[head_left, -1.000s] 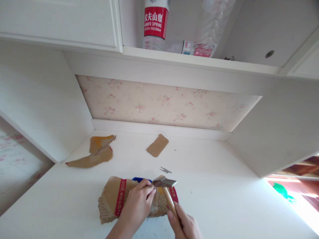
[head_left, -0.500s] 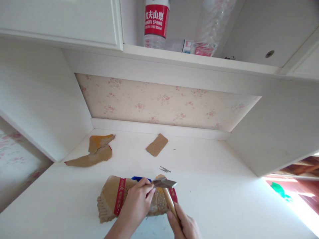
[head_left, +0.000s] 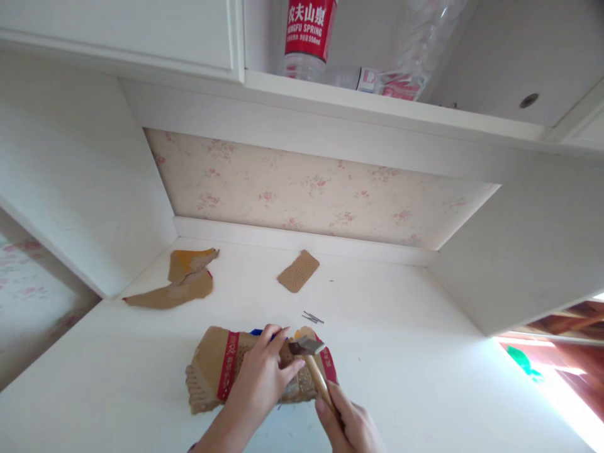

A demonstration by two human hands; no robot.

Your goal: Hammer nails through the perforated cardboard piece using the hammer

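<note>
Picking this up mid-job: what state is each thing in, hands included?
Left hand, over the cardboard packaging, thumb and fingers apart
Right hand, closed around the hammer
Hammer, held, head over the packaging
Cardboard packaging, ragged-edged, dotted with holes
Nails, loose, lying close together
Perforated cardboard piece, lying flat
Brown cardboard scrap, torn
Nongfu Spring bottle, upright, top out of view

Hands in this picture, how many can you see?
2: the left hand over the perforated cardboard, the right hand gripping the hammer by its handle.
</note>
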